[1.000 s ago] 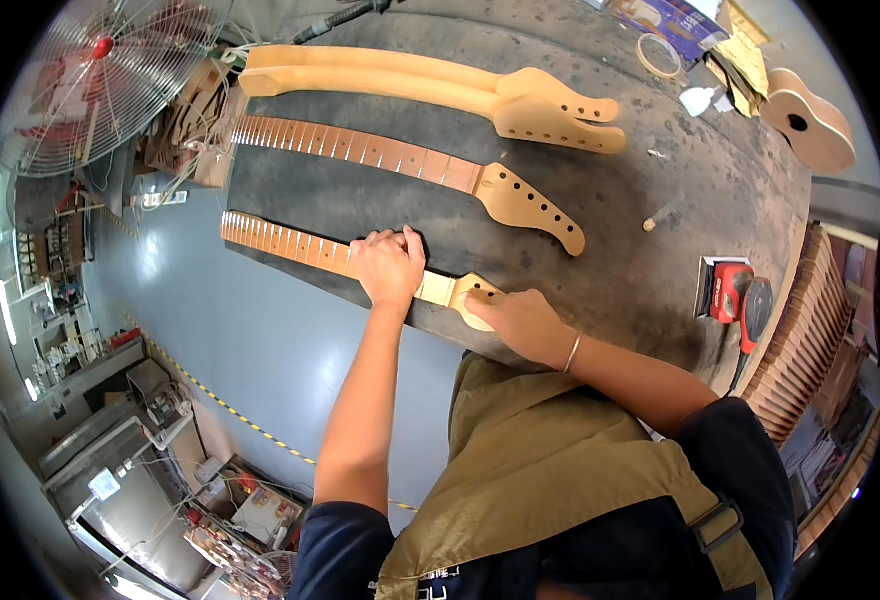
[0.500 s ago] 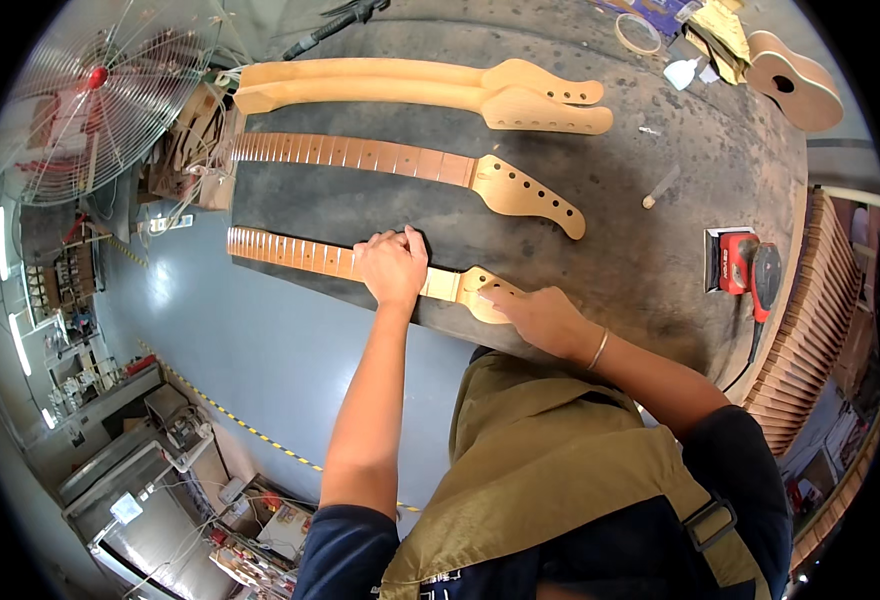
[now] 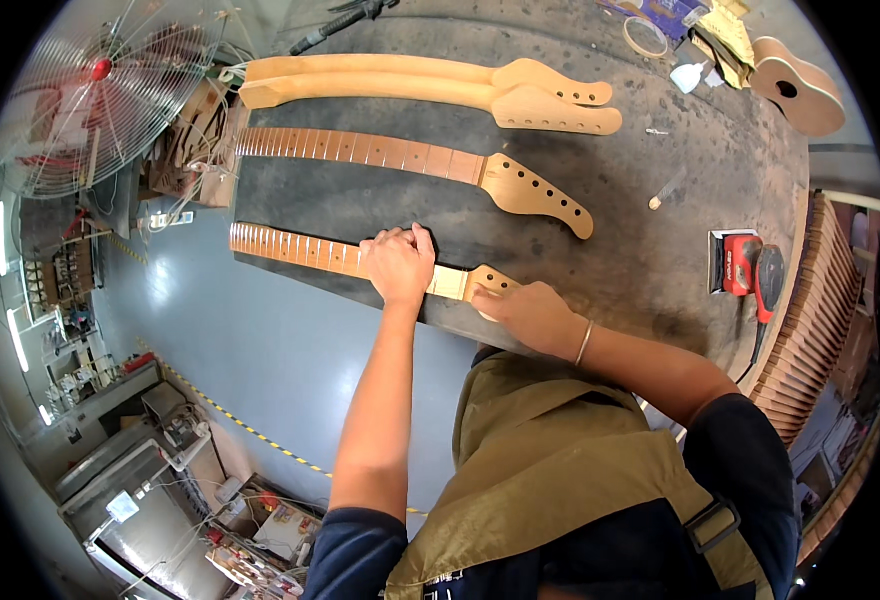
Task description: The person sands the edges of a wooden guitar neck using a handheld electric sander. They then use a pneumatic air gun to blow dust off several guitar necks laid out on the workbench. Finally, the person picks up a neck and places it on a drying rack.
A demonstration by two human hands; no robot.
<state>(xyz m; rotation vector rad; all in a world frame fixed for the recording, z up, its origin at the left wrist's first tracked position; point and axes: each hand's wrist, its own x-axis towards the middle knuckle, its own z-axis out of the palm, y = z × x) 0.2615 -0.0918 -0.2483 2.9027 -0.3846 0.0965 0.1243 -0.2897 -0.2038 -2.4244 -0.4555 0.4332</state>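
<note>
Along the bench's near edge lies a guitar neck [image 3: 300,248], its fretboard facing up and its headstock to the right. My left hand [image 3: 398,262] is closed over the neck near the nut end and presses it onto the bench. At the headstock [image 3: 492,277], my right hand [image 3: 532,316] is curled with its fingertips on the wood, covering the lower part. Whatever those fingers hold, if anything, is hidden. Beyond lies a second fretted neck [image 3: 380,152] with a row of peg holes. Farther back, two pale necks [image 3: 390,80] rest side by side, backs up.
On the right of the dark workbench [image 3: 620,270] sits a red sander [image 3: 738,262] with a cord. A brush [image 3: 666,190], a tape roll [image 3: 645,38] and a guitar body [image 3: 798,88] lie toward the far right. A large fan [image 3: 102,70] stands at the left.
My right hand has shifted left over the headstock, its fingers now more curled and covering more of it. My left hand keeps its hold on the neck. The whole view has shifted slightly.
</note>
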